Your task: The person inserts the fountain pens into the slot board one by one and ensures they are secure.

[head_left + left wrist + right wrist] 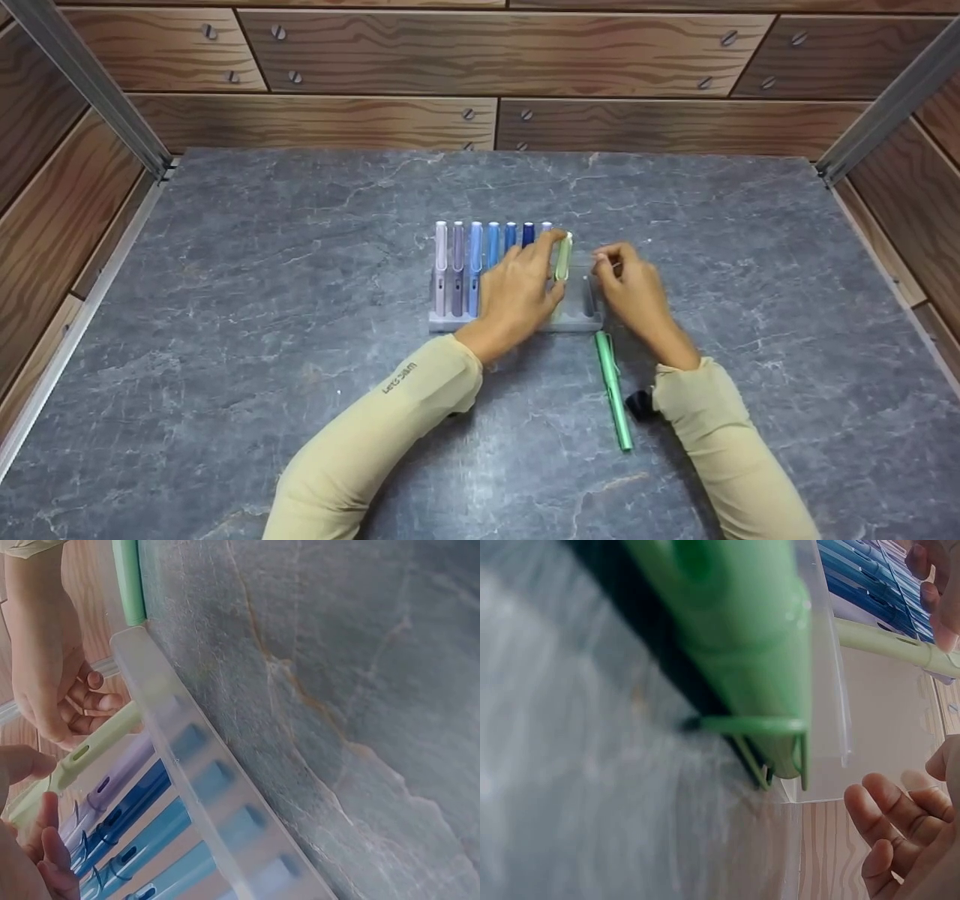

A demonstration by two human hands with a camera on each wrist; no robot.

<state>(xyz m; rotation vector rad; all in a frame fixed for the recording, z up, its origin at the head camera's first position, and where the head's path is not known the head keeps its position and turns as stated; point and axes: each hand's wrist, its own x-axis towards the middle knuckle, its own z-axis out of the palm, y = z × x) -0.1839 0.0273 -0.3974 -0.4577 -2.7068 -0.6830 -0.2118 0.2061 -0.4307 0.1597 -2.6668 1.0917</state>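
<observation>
My left hand (523, 289) pinches a pale green pen (564, 257) between index finger and thumb, over a clear pen tray (450, 323). In the left wrist view that pale green pen (90, 754) lies beside a lilac pen (124, 763) in the tray, its lower end at the front ledge. Just off the tray's right end is my right hand (637, 294), fingers loosely bent with nothing in them. A darker green pen (614, 394) lies on the table below that hand, looming large in the right wrist view (742, 637).
Several pens in lilac, purple and blue (475, 255) stand side by side in the tray's left part. A small black object (640, 405) sits by the right sleeve. Wood-patterned walls and metal rails (112, 97) border the grey marbled table (262, 300).
</observation>
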